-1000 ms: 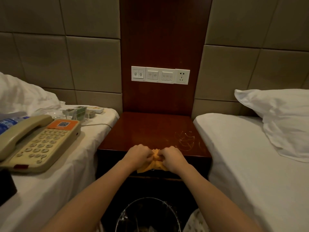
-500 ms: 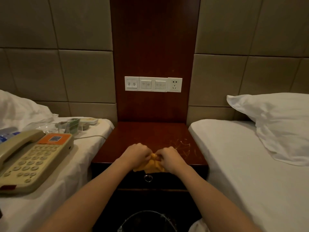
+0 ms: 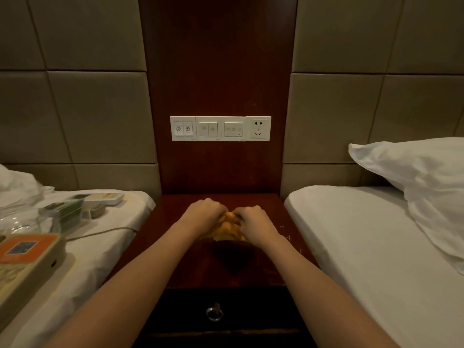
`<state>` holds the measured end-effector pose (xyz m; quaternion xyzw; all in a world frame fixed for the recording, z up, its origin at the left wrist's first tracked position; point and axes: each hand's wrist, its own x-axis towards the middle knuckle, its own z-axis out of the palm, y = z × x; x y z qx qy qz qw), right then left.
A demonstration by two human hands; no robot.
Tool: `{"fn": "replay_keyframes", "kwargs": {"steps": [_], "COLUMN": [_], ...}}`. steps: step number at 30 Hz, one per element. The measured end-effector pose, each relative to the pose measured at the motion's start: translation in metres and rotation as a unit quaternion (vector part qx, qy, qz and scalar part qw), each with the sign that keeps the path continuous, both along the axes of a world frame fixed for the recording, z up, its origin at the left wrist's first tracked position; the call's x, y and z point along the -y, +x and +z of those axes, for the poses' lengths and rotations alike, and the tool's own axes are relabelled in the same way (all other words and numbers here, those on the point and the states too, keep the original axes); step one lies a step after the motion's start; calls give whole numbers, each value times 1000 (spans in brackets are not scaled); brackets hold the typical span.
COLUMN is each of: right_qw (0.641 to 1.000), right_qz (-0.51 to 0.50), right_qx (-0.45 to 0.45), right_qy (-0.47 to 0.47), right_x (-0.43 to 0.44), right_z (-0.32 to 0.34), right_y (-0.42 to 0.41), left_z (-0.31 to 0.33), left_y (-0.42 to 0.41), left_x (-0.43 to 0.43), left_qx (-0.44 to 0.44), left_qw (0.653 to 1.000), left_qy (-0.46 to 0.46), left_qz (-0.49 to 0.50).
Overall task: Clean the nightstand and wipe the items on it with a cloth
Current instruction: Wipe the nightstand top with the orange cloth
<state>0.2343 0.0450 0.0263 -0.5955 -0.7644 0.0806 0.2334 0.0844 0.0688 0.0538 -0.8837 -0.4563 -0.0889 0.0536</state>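
The left hand (image 3: 204, 214) and right hand (image 3: 253, 219), fingers curled tight on the bunched yellow cloth (image 3: 229, 229), have pushed it from the front edge to mid-counter (image 3: 226, 267) (the nightstand's top), lower centre of frame. Wiping looks underway; the phone (image 3: 25, 262) at lower left probably comes later.

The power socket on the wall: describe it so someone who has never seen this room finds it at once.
Find the tall dark reddish wooden panel between the two white beds. Across it runs a row of white plastic wall plates, and the power socket is the plate at the right end. Its neighbours carry switches; it alone has pin holes.
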Motion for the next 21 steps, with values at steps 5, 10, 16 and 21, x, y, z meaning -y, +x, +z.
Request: {"fn": "replay_keyframes", "kwargs": {"steps": [5, 10, 16, 21], "right_qw": [1000, 999, 993, 992], "right_qz": [-4, -23, -69, -87], "right_qx": [7, 23, 85, 86], "right_qy": [-17, -11, -52, -43], "right_x": [-50, -107, -168, -205], "right_z": [-7, -13, -36, -36], "right_y": [14, 27, 32, 42], "left_z": [-7, -17, -65, -72], "left_y": [16, 36, 57, 65], "left_x": [-46, -104, -163, -206], "left_qx": [-24, -9, -79, -32], "left_qw": [999, 999, 995, 997], "left_qy": [-19, -19, -5, 17], "left_qz": [11, 28, 66, 70]}}
